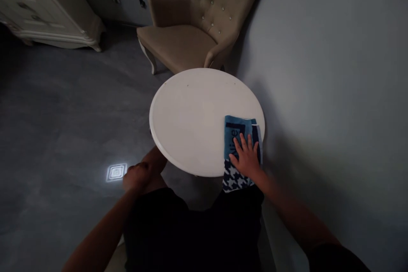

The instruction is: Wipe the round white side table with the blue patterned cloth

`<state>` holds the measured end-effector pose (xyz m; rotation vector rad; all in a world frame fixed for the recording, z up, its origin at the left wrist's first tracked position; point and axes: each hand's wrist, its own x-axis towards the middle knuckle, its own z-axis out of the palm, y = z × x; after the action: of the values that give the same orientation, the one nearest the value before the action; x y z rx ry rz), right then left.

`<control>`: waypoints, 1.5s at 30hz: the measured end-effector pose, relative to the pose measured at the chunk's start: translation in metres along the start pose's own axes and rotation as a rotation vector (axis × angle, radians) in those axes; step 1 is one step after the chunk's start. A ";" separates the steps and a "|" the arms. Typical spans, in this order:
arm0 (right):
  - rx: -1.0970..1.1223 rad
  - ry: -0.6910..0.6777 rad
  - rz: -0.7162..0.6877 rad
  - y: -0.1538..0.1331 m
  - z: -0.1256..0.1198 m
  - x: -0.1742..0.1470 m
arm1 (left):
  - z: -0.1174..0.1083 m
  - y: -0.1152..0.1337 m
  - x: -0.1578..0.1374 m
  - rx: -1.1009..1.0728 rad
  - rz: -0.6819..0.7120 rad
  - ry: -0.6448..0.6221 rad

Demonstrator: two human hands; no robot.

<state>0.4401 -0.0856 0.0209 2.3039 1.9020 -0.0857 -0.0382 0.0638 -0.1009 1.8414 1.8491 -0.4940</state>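
My right hand (247,158) lies flat with fingers spread on a folded cloth (235,137). The cloth is teal with dark lettering that reads "Nice", and its near part has a navy and white houndstooth pattern. It rests at the right side of a round white table (188,123), and its houndstooth end hangs over the near edge. My left hand (137,177) rests by my left knee, off the table, with its fingers curled in and nothing seen in them.
A tan tufted armchair (181,44) stands just behind the table. The grey wall (334,93) runs close along the right. A white cabinet (54,12) is at the upper left. On the grey floor (57,127) shines a square light patch (116,172). Tiny specks dot the table's far side.
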 end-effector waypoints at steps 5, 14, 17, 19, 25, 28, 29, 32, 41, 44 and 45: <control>0.013 -0.038 -0.029 0.006 -0.003 0.029 | 0.003 -0.002 0.005 -0.026 -0.019 0.003; 0.017 -0.063 0.074 0.052 -0.043 0.263 | -0.003 0.001 0.012 -0.038 -0.097 -0.044; 0.020 -0.046 0.083 0.064 -0.047 0.338 | -0.004 0.000 0.016 -0.045 -0.118 -0.065; 0.034 -0.018 0.082 0.070 -0.046 0.375 | -0.006 0.001 0.017 -0.040 -0.108 -0.069; 0.068 0.027 0.091 0.074 -0.044 0.404 | -0.011 0.009 0.016 -0.042 -0.111 -0.066; 0.069 0.028 0.094 0.068 -0.045 0.375 | -0.011 0.011 0.016 -0.037 -0.113 -0.071; 0.070 0.031 0.085 0.066 -0.044 0.361 | -0.011 0.012 0.016 -0.031 -0.108 -0.066; 0.074 0.022 0.058 0.057 -0.038 0.301 | -0.009 0.012 0.015 -0.018 -0.081 -0.033; -0.011 0.022 -0.043 -0.013 -0.005 0.054 | -0.006 0.002 0.000 -0.054 -0.046 -0.013; -0.025 0.057 -0.105 -0.033 0.008 0.005 | -0.001 -0.001 -0.004 -0.047 -0.013 0.026; -0.023 0.075 -0.119 -0.037 0.010 -0.002 | 0.001 -0.001 -0.004 -0.045 -0.008 0.029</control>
<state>0.4037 -0.0822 0.0080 2.2070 2.0643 0.0090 -0.0396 0.0600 -0.0992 1.8221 1.8721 -0.4271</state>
